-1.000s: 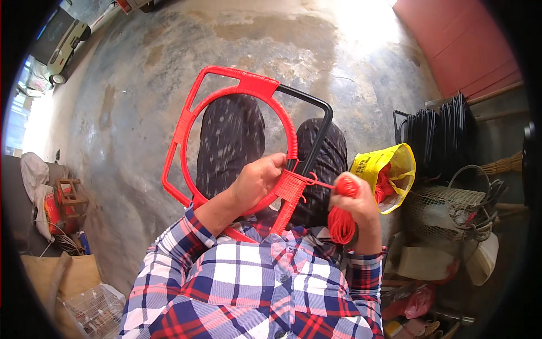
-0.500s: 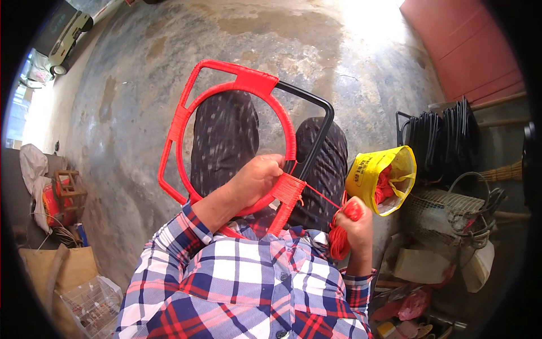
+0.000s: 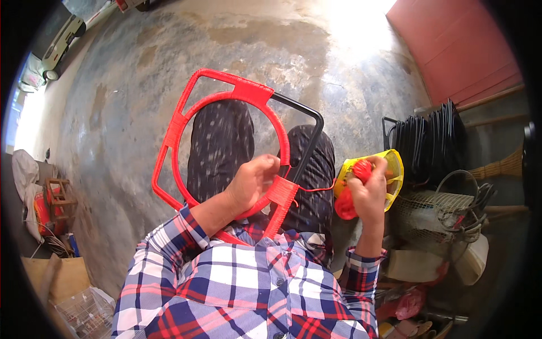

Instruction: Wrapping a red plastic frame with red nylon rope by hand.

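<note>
A metal frame with a round ring inside an angular outer rim [image 3: 244, 91] rests over my lap. Red cord is wound over most of it, while the bar at the upper right [image 3: 309, 148] is bare black. My left hand [image 3: 251, 183] is closed on the ring's lower right part, its fingers partly hidden. Beside it lies a cord-wrapped joint [image 3: 282, 191] between ring and rim. From that joint a slack red strand runs to my right hand [image 3: 370, 195], which grips a bundle of red cord [image 3: 346, 204], slightly blurred, in front of a yellow bag.
The yellow bag [image 3: 395, 164] stands right of my knee. Beyond it are stacked black metal frames [image 3: 429, 138], a wire basket [image 3: 432, 209] and a broom [image 3: 499, 165]. A wooden frame [image 3: 59, 198] and a clear plastic box [image 3: 87, 311] sit at the left.
My right hand has moved up and outward with the cord bundle, now before the yellow bag. The strand went from taut to slack. My left thumb has lifted somewhat. The view shifted slightly.
</note>
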Tool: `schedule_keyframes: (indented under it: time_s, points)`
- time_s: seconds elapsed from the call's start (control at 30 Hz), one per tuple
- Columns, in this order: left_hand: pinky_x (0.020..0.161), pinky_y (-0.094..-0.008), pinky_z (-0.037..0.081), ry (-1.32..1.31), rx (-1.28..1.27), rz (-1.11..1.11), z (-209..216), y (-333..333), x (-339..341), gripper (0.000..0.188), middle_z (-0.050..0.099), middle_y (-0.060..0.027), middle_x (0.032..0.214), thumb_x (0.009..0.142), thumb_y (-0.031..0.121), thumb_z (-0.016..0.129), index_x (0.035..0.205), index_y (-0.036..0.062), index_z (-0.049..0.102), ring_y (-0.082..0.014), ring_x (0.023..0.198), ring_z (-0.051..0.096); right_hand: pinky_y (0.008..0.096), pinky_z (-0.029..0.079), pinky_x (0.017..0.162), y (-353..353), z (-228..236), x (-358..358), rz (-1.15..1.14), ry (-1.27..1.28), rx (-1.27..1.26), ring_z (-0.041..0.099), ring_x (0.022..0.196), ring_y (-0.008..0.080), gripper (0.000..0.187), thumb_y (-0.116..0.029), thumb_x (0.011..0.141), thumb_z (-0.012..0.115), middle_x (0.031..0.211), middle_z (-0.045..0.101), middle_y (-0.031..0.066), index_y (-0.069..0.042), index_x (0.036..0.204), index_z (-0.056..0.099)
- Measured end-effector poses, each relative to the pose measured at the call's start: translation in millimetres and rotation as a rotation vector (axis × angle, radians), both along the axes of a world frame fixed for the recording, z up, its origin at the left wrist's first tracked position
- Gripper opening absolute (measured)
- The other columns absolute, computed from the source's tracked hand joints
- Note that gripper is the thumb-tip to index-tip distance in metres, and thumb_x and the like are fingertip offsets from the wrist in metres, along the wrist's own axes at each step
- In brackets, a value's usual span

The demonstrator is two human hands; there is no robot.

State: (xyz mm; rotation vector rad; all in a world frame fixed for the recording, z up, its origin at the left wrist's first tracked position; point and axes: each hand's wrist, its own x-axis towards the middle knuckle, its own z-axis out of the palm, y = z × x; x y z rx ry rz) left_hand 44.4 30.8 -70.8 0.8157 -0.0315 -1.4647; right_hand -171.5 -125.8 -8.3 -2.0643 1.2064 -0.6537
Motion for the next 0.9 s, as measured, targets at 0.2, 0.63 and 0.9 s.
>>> schedule_keyframes:
  time_s: [0.2, 0.63, 0.9]
  points:
    - [0.092, -0.0324, 0.042, -0.858, -0.347, 0.234, 10.4, -3.2, -14.9, 0.051, 0.054, -0.0065, 0.118, 0.093, 0.026, 0.051, 0.137, 0.0045, 0.037, -0.0145, 0.103, 0.052, 0.0408, 0.047, 0.086, 33.2, 18.2, 101.3, 0.825, 0.125, -0.618, 0.059, 0.102, 0.0255, 0.04, -0.01, 0.062, 0.074, 0.109, 0.062, 0.0071, -0.012, 0.101, 0.064]
    - [0.079, -0.0272, 0.05, -0.142, 0.015, 0.207, -12.6, -4.5, -7.8, 0.029, 0.06, 0.0054, 0.106, 0.092, 0.017, 0.065, 0.119, 0.0166, 0.058, -0.0075, 0.094, 0.059, 0.0322, 0.051, 0.062, 29.9, -31.3, 48.5, 0.456, 0.131, 0.159, 0.066, 0.068, 0.0243, 0.02, -0.016, 0.078, 0.074, 0.072, 0.067, 0.0102, -0.003, 0.091, 0.067]
    - [0.093, -0.0404, 0.052, 0.024, -0.09, -0.052, -3.0, -2.1, -7.2, 0.034, 0.064, -0.0099, 0.11, 0.086, -0.007, 0.052, 0.118, 0.0012, 0.057, -0.0219, 0.101, 0.065, 0.0361, 0.053, 0.077, 41.9, -28.7, 49.5, 0.555, 0.136, -0.081, 0.067, 0.09, 0.0311, 0.044, -0.023, 0.07, 0.076, 0.106, 0.065, 0.0134, -0.008, 0.11, 0.067]
